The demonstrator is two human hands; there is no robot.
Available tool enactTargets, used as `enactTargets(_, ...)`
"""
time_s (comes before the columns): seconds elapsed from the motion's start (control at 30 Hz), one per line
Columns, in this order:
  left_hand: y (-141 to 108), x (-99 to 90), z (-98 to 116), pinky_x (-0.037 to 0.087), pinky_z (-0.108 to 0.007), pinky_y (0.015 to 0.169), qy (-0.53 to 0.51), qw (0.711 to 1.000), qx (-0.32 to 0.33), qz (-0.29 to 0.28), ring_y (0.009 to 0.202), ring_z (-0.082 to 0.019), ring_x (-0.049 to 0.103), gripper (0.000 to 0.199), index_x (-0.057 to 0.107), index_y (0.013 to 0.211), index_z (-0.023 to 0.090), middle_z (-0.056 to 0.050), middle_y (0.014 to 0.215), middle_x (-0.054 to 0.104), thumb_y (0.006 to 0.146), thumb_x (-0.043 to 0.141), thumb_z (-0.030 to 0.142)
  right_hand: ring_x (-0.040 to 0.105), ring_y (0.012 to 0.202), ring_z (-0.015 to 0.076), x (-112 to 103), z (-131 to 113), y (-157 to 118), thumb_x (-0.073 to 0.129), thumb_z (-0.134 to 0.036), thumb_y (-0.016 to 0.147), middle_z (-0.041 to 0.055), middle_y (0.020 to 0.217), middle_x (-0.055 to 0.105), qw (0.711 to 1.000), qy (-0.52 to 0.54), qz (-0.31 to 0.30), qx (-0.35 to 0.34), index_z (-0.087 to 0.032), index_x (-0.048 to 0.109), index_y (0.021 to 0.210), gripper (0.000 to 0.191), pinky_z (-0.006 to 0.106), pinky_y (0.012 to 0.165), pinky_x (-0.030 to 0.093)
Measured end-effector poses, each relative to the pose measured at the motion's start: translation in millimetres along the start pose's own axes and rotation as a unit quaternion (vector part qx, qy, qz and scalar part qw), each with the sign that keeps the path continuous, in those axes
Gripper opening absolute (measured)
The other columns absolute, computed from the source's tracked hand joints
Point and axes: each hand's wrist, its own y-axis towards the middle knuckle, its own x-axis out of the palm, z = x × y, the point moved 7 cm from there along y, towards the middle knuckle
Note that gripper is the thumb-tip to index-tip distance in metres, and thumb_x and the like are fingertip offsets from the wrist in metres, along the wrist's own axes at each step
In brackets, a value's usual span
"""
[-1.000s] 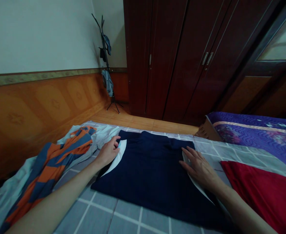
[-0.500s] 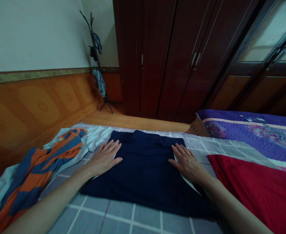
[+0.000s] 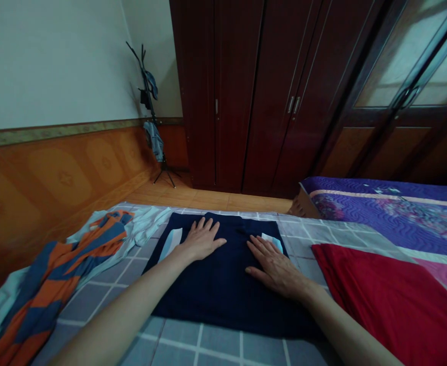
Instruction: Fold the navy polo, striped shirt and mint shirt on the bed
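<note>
One navy garment (image 3: 216,290) is laid on a checked sheet (image 3: 181,343); left hand (image 3: 200,242) and right hand (image 3: 274,268) are spread upon it, apparently so it is held flat.

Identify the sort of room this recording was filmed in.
Probably a bedroom: a tall dark-red wardrobe stands at the back, a coat rack in the corner, and a purple floral quilted cover lies at right.

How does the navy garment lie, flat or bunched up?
Flat: the navy garment lies broad and nearly smooth across the checked sheet.
</note>
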Motion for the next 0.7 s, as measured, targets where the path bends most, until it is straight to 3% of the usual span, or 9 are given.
enactTargets(0.1, 2.9, 3.6, -4.1, 0.015, -0.062, 0.108, -0.014, 0.995, -0.024, 0.098, 0.140, -0.038, 0.014, 0.066, 0.035, 0.143, 0.013, -0.017, 0.150, 0.027, 0.092, 0.035, 0.055, 0.022, 0.139, 0.0287, -0.3, 3.8, -0.5, 0.042, -0.056, 0.090, 0.0156, 0.149, 0.028, 1.000, 0.005, 0.005, 0.007, -0.011, 0.036, 0.142, 0.070, 0.049, 0.113, 0.020)
enactTargets(0.2, -6.6, 0.9, 13.1, 0.009, -0.054, 0.114, -0.008, 0.985, 0.073, 0.155, 0.142, -0.030, 0.011, 0.059, 0.032, 0.144, 0.018, -0.011, 0.152, 0.025, 0.093, 0.042, 0.046, 0.023, 0.139, 0.0289, 0.8, 4.5, -0.9, 0.044, -0.053, 0.089, 0.0156, 0.149, 0.029, 1.000, 0.010, 0.008, 0.014, -0.010, 0.037, 0.142, 0.069, 0.049, 0.113, 0.019)
enactTargets(0.3, -13.8, 7.1, 34.8, 0.014, -0.047, 0.115, -0.031, 0.976, 0.196, 0.090, 0.142, -0.024, 0.015, 0.057, 0.030, 0.145, 0.025, -0.006, 0.153, 0.026, 0.093, 0.042, 0.046, 0.028, 0.137, 0.0284, -4.5, 3.8, 3.2, 0.050, -0.050, 0.086, 0.0153, 0.147, 0.034, 0.999, 0.032, 0.019, 0.020, -0.011, 0.043, 0.138, 0.066, 0.046, 0.112, 0.023)
enactTargets(0.37, -15.1, 13.1, 41.4, 0.015, -0.047, 0.114, -0.044, 0.971, 0.231, 0.040, 0.141, -0.024, 0.018, 0.055, 0.034, 0.143, 0.027, -0.005, 0.151, 0.030, 0.093, 0.039, 0.051, 0.041, 0.130, 0.0265, -13.7, 7.1, 12.1, 0.056, -0.044, 0.084, 0.0139, 0.139, 0.046, 0.997, 0.054, 0.037, 0.050, -0.013, 0.053, 0.130, 0.056, 0.040, 0.107, 0.032)
enactTargets(0.47, -13.8, 16.6, 40.9, 0.012, -0.049, 0.114, -0.047, 0.972, 0.228, 0.026, 0.142, -0.025, 0.017, 0.055, 0.038, 0.141, 0.027, -0.006, 0.151, 0.031, 0.093, 0.038, 0.053, 0.062, 0.102, 0.0225, -28.8, 19.1, 33.7, 0.049, -0.038, 0.088, 0.0100, 0.108, 0.069, 0.986, 0.061, 0.067, 0.140, -0.018, 0.069, 0.105, 0.034, 0.031, 0.088, 0.046)
enactTargets(0.53, -13.8, 17.1, 40.1, 0.012, -0.049, 0.114, -0.049, 0.972, 0.228, 0.030, 0.142, -0.025, 0.017, 0.055, 0.038, 0.141, 0.027, -0.007, 0.151, 0.031, 0.093, 0.039, 0.053, 0.065, 0.088, 0.0241, -35.6, 27.7, 49.2, 0.040, -0.041, 0.092, 0.0118, 0.088, 0.071, 0.974, 0.043, 0.090, 0.205, -0.017, 0.072, 0.087, 0.041, 0.032, 0.077, 0.047)
enactTargets(0.6, -14.4, 16.8, 39.8, 0.012, -0.050, 0.114, -0.051, 0.972, 0.228, 0.036, 0.141, -0.026, 0.018, 0.054, 0.040, 0.140, 0.026, -0.007, 0.150, 0.032, 0.092, 0.041, 0.052, 0.063, 0.091, 0.0291, -38.1, 34.1, 61.8, 0.040, -0.046, 0.091, 0.0167, 0.086, 0.069, 0.958, 0.018, 0.116, 0.261, -0.014, 0.071, 0.078, 0.047, 0.036, 0.075, 0.046)
enactTargets(0.7, -14.6, 16.7, 39.9, 0.012, -0.050, 0.114, -0.053, 0.971, 0.227, 0.046, 0.141, -0.026, 0.020, 0.053, 0.042, 0.139, 0.025, -0.009, 0.149, 0.034, 0.091, 0.044, 0.050, 0.055, 0.103, 0.0352, -33.3, 35.2, 74.8, 0.048, -0.051, 0.086, 0.0220, 0.097, 0.065, 0.944, -0.008, 0.150, 0.295, -0.011, 0.071, 0.079, 0.046, 0.042, 0.080, 0.043)
